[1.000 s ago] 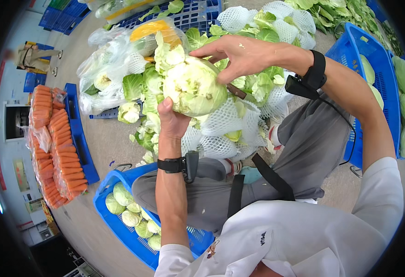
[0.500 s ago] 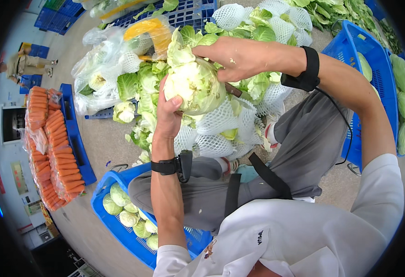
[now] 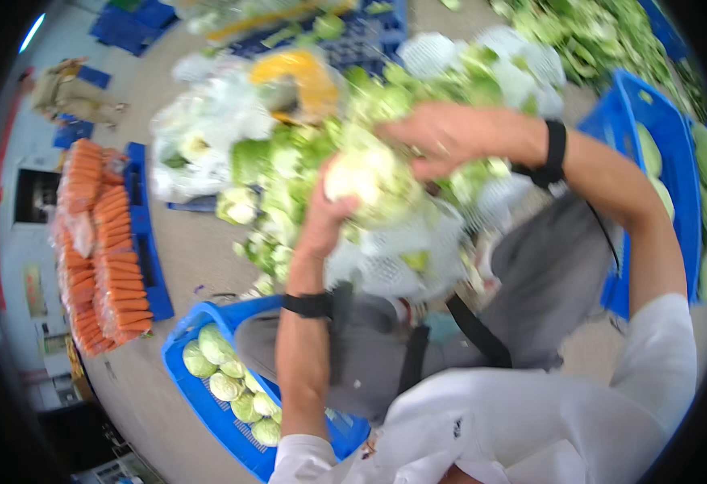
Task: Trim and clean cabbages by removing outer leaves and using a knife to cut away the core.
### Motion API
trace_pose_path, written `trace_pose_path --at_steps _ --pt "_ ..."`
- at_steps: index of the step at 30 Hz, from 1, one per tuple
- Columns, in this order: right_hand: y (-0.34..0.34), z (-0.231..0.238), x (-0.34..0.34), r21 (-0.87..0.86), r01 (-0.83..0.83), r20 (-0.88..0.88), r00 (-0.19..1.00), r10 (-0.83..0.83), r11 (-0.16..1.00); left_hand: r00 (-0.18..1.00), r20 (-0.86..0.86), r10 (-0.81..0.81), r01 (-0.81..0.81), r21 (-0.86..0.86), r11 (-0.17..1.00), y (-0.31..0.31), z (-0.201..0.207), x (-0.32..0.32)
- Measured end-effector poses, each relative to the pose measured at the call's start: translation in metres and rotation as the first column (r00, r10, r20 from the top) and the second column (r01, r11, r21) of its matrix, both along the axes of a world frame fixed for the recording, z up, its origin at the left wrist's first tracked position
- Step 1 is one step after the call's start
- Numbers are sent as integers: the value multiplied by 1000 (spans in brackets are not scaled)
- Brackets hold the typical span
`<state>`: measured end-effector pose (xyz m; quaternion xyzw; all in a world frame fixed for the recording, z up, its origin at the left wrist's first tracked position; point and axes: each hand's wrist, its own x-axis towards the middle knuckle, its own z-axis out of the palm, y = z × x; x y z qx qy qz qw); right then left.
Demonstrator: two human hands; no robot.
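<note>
A pale green cabbage (image 3: 374, 184) with a loose, ragged outer leaf at its top is held up in front of me. My left hand (image 3: 327, 208) cups it from the left, thumb across its front. Against its upper right side is my right hand (image 3: 438, 135), fingers curled and smeared by motion. Below that hand shows a small dark narrow thing, too blurred to name. Under the cabbage lie white foam nets (image 3: 386, 258) and torn green leaves (image 3: 281, 173).
To my lower left stands a blue crate (image 3: 182, 355) with several cabbages (image 3: 226, 387). Another blue crate (image 3: 680, 153) is at the right. Bagged carrots (image 3: 99, 250) are stacked at the left, and a leaf heap (image 3: 591, 40) lies far right. A person (image 3: 59, 93) is in the far left background.
The view has shifted and blurred, so the scene sits farther right and slightly lower. Both hands remain on the cabbage, and its loose upper leaf now looks bent down closer to the right hand.
</note>
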<state>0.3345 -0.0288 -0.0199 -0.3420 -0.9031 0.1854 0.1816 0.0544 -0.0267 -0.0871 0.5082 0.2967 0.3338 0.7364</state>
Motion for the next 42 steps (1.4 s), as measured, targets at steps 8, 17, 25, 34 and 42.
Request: trace_pose_path --at_steps 8,17,25,34,42 --pt "-28 4 12 -117 48 136 990 -32 992 993 -26 -118 112 -159 981 -19 -13 12" --pt "-1 -5 1 9 -3 -207 978 5 1000 987 -32 -159 148 -216 965 -10 -18 7" --pt "8 -15 -11 -163 117 -317 934 -164 980 978 -18 -206 196 -239 951 -10 -16 7" --pt "16 -7 -33 -264 319 -258 886 -386 910 972 -42 -232 223 -156 962 -12 -15 10" --pt "29 -21 -30 -377 283 -180 912 -369 882 943 -152 -295 282 -100 954 -17 2 10"
